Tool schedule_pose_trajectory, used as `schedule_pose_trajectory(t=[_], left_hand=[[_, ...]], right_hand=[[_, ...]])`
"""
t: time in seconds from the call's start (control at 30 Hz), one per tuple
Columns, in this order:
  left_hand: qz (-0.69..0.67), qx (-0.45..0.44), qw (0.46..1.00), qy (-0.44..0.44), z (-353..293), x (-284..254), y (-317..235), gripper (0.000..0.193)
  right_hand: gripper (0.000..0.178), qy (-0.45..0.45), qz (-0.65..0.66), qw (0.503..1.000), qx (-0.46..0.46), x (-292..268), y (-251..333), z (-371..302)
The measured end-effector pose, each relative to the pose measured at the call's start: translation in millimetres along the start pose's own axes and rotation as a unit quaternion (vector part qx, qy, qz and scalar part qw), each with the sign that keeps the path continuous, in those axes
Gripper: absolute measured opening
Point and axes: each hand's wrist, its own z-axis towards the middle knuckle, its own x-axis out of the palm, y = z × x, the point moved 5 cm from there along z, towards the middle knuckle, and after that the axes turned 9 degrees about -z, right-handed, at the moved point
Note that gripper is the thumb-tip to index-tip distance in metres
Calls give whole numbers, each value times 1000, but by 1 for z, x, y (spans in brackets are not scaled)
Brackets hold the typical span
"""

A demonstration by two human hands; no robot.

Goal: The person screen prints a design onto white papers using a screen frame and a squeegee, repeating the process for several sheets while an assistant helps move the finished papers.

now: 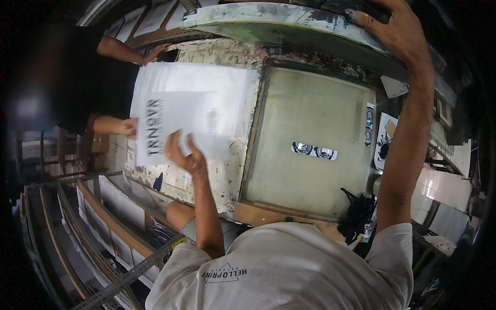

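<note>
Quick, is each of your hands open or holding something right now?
Left hand: open, fingers bent and apart, over the white printed sheet.
Right hand: on the raised frame; whether it grips cannot be told.

Paint-stained worktable (219,178): white sheet stack (206,77) beyond left hand (186,156); framed pale panel (305,113) rightward; dark patch (158,181) nearer, leftward.
</note>
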Motion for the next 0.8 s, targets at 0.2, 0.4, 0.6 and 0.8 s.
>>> schedule_pose_trajectory(t=[0.2, 0.4, 0.6, 0.8], left_hand=[[79, -56, 962, 257, -46, 98, -3, 33], [-23, -167, 961, 219, -65, 106, 49, 21], [25, -64, 975, 211, -60, 106, 34, 24], [-154, -157, 973, 70, -38, 104, 67, 7]], right_hand=[[46, 46, 1, 998, 34, -3, -3, 1], [45, 3, 22, 1000, 6, -3, 0, 0], [46, 46, 7, 998, 31, -4, -4, 3], [48, 49, 27, 998, 44, 1, 0, 6]])
